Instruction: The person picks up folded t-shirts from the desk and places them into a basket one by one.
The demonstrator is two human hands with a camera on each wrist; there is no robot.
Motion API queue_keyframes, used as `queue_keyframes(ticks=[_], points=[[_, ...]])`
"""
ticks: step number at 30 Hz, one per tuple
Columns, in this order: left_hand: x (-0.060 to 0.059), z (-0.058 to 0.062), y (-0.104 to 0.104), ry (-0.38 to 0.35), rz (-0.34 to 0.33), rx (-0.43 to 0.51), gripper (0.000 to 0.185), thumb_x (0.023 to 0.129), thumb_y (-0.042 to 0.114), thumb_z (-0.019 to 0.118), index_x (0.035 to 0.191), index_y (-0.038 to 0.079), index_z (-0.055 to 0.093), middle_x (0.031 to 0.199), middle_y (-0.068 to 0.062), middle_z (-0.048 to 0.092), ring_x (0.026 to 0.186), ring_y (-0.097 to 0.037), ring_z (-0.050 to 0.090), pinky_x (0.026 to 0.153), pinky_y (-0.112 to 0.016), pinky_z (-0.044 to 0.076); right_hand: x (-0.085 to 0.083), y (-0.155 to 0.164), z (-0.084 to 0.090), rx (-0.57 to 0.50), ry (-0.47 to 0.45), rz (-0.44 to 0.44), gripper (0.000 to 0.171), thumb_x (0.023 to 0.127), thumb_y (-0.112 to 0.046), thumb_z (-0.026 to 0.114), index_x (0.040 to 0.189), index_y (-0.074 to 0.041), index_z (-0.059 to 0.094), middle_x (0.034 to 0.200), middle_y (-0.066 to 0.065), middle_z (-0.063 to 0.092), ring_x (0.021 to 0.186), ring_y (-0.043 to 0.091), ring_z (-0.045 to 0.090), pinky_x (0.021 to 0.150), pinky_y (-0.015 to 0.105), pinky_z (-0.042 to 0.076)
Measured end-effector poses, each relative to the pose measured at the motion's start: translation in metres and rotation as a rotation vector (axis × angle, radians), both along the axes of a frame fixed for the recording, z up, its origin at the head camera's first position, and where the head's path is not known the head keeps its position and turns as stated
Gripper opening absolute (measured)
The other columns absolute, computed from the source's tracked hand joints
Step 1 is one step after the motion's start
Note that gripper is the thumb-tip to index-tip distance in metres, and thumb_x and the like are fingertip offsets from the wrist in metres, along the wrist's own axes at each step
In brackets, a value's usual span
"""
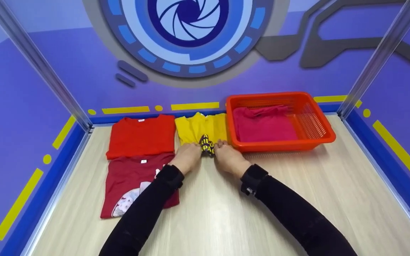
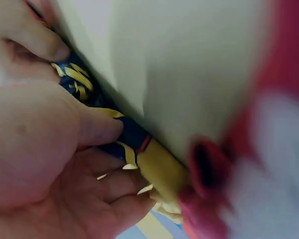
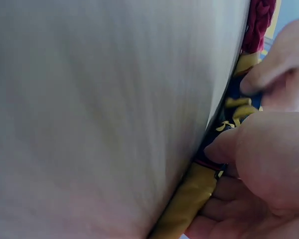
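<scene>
Between the two hands lies a yellow T-shirt [image 1: 190,129] with a dark print [image 1: 206,144] lettered in yellow, at the back of the table. My left hand [image 1: 189,156] pinches its near edge left of the print. On the other side, my right hand [image 1: 230,159] pinches the same edge close to the basket. Both wrist views show the thumbs on the dark print [image 2: 134,133] with fingers on the cloth's other side. Just left of the yellow shirt is a folded red T-shirt [image 1: 142,137]. A dark red T-shirt [image 1: 125,177] with a pale print lies below that, partly hidden by my left forearm.
An orange-red plastic basket [image 1: 283,145] stands at the back right, holding a folded pink garment [image 1: 265,126]. Patterned purple-blue walls [image 1: 66,64] enclose the back and sides of the wooden table [image 1: 212,213].
</scene>
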State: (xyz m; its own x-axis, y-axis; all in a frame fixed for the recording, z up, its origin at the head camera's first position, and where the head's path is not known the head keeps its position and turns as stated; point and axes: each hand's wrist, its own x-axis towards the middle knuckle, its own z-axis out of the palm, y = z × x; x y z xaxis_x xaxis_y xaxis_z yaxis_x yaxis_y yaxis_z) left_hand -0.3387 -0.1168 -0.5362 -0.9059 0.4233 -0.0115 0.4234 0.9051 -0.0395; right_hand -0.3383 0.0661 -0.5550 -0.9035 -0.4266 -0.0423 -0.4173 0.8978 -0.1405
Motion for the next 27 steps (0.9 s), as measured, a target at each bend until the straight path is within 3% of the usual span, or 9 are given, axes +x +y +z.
queue_keyframes(ticks=[4, 9, 16, 22, 27], points=[[0.009, 0.004, 0.007, -0.037, -0.038, 0.002, 0.011, 0.098, 0.008, 0.072, 0.104, 0.001, 0.079, 0.106, -0.016, 0.080, 0.098, -0.036, 0.078, 0.086, -0.051, 0.065, 0.007, -0.001, 0.001, -0.004, 0.039, 0.056, 0.041, 0.107, -0.013, 0.063, 0.142, 0.007, 0.065, 0.141, 0.027, 0.066, 0.125, 0.045, 0.069, 0.098, 0.060, 0.063], [0.021, 0.011, 0.008, -0.091, -0.041, -0.042, 0.009, 0.093, 0.013, 0.077, 0.098, 0.006, 0.078, 0.102, -0.014, 0.080, 0.095, -0.034, 0.077, 0.083, -0.053, 0.065, 0.019, 0.005, 0.003, -0.002, 0.057, 0.133, 0.032, 0.108, -0.016, 0.065, 0.135, 0.002, 0.069, 0.134, 0.025, 0.071, 0.116, 0.045, 0.073, 0.097, 0.057, 0.063], [0.042, 0.015, 0.007, -0.107, -0.111, -0.066, 0.014, 0.088, 0.022, 0.080, 0.091, 0.008, 0.077, 0.093, -0.012, 0.079, 0.087, -0.031, 0.075, 0.079, -0.051, 0.065, 0.046, 0.015, 0.002, -0.032, 0.132, 0.225, 0.018, 0.105, -0.016, 0.070, 0.115, -0.001, 0.071, 0.111, 0.021, 0.074, 0.097, 0.042, 0.075, 0.080, 0.057, 0.064], [0.058, 0.020, 0.007, -0.112, -0.153, -0.064, 0.015, 0.082, 0.024, 0.082, 0.086, 0.011, 0.075, 0.090, -0.009, 0.077, 0.082, -0.029, 0.073, 0.073, -0.050, 0.063, 0.066, 0.019, 0.002, -0.011, 0.190, 0.253, 0.024, 0.102, -0.019, 0.071, 0.118, 0.000, 0.072, 0.111, 0.019, 0.073, 0.094, 0.038, 0.073, 0.074, 0.055, 0.063], [0.073, 0.021, 0.006, -0.083, -0.226, -0.066, 0.013, 0.085, 0.020, 0.083, 0.087, 0.010, 0.075, 0.088, -0.009, 0.076, 0.081, -0.030, 0.073, 0.074, -0.048, 0.062, 0.084, 0.023, 0.002, 0.002, 0.202, 0.288, 0.021, 0.102, -0.022, 0.073, 0.111, -0.003, 0.072, 0.107, 0.015, 0.073, 0.091, 0.035, 0.072, 0.070, 0.051, 0.062]])
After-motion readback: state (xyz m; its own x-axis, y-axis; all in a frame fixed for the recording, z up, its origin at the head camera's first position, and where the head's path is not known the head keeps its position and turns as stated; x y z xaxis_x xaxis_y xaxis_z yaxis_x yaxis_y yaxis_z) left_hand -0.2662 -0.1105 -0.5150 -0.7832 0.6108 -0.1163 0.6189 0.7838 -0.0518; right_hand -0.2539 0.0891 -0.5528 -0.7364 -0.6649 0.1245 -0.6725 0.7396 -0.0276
